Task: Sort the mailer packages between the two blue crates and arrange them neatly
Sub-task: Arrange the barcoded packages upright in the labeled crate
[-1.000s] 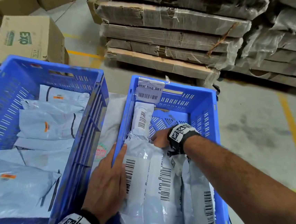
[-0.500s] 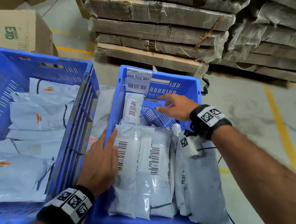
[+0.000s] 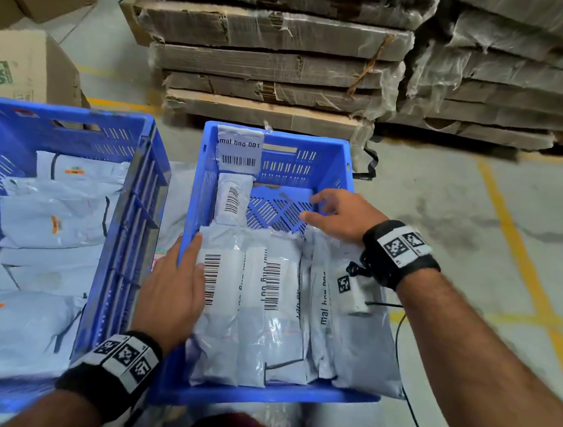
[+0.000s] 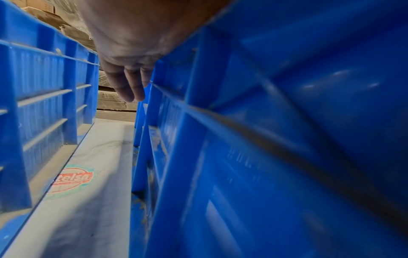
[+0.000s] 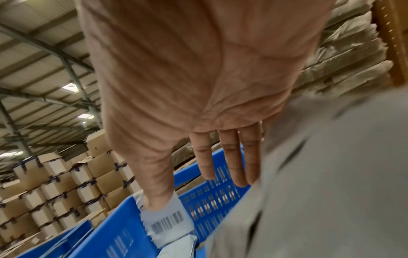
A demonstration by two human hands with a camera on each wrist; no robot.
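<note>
Crates: I am looking down from the head view at two blue crates side by side on the floor, the left crate [image 3: 125,219] and the right crate [image 3: 252,391], both holding grey mailer packages
Left hand: my left hand [image 3: 176,289] is lying flat with straight fingers, released, across the right crate's left rim and resting on the nearest barcoded mailer [image 3: 219,310]
Right hand: my right hand [image 3: 340,215] is hovering with spread, relaxed fingers over the bare slotted crate floor [image 3: 273,209], grasping nothing
Mailers, right crate: a row of mailers is lying lengthwise in the near half; one small mailer [image 3: 232,200] is lying at the far left, and a tagged mailer [image 3: 240,149] is leaning on the far wall
Mailers, left crate: loose flat mailers with orange stickers [image 3: 54,222] are overlapping
Left wrist view only: it is showing the gap between the crates, with the outer ribs of the right crate [image 4: 264,139] and a pale sheet with a red oval logo [image 4: 73,178] on the floor; the head view is catching only a sliver of that sheet
Right wrist view only: it is showing my open palm [image 5: 198,78], stacked cartons [image 5: 55,183] and roof lights
Hard to make out: a grey mailer [image 5: 331,174] is blurring the right wrist view; the left crate's near end is being cut off; most label text is unreadable
</note>
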